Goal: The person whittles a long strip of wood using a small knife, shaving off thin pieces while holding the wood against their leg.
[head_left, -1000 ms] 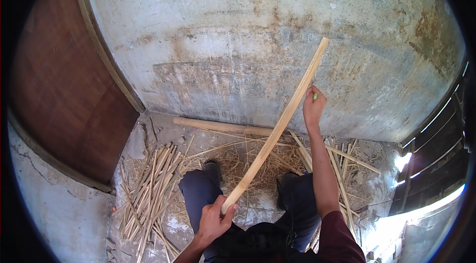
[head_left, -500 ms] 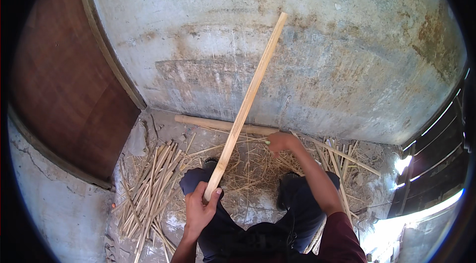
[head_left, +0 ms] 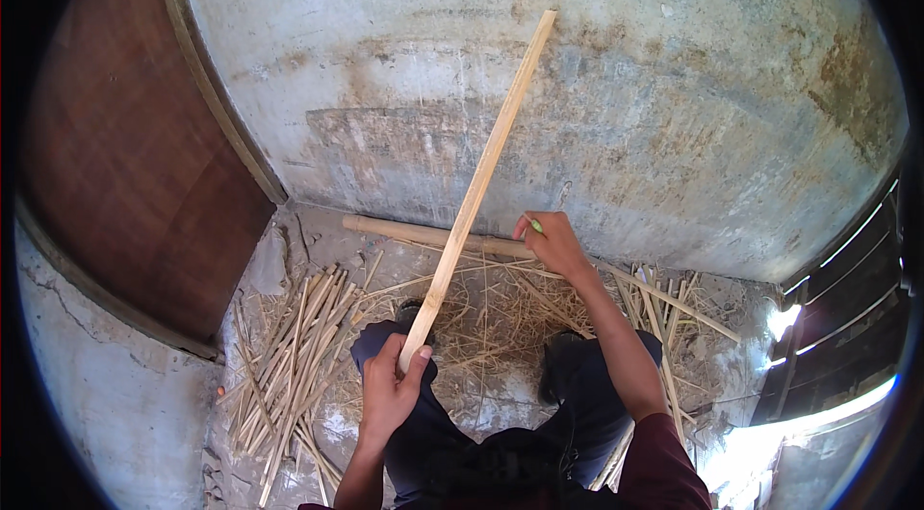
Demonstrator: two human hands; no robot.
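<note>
A long, flat split bamboo strip slants up and away to the right, in front of the wall. My left hand is closed round its near end, above my left knee. Beyond the strip, on its right side, my right hand is raised with curled fingers. Out of that grip pokes the green end of a small slim tool; the rest of it is hidden, so its kind cannot be made out. The right hand and its tool are apart from the strip.
A round bamboo pole lies along the foot of the stained wall. Thin bamboo sticks are heaped at the left, and more sticks lie at the right. Shavings cover the floor between my feet. A brown door panel stands far left.
My right hand has lifted a little and turned, so the green end of its tool now shows above the fingers. The strip has shifted slightly upward in my left hand's hold.
</note>
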